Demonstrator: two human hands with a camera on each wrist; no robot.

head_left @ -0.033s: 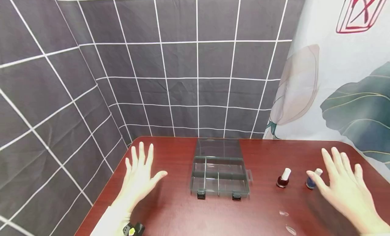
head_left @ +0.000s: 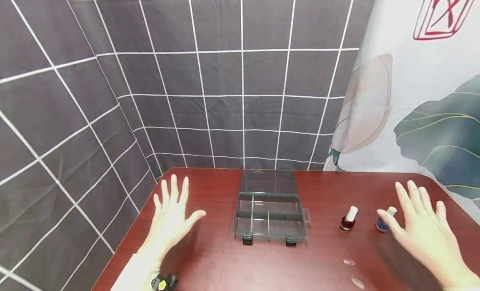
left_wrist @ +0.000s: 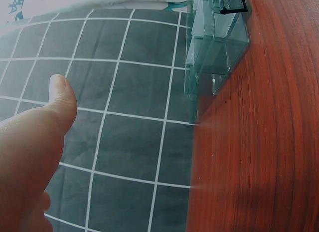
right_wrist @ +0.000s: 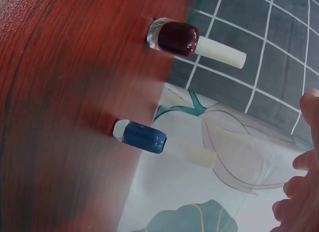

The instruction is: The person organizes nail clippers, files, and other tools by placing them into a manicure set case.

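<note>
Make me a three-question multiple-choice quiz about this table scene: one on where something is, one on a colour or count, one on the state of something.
1. Where does the clear organizer box sit?
A. between the two hands
B. right of both bottles
C. under the left hand

2. How many nail polish bottles stand on the table?
A. one
B. two
C. four

3. How is the right hand?
A. gripping a bottle
B. fist closed
C. fingers spread, holding nothing

Answers:
1. A: the box lies between the left hand and the right hand.
2. B: a dark red bottle and a blue bottle.
3. C: the fingers are straight, beside the blue bottle.
</note>
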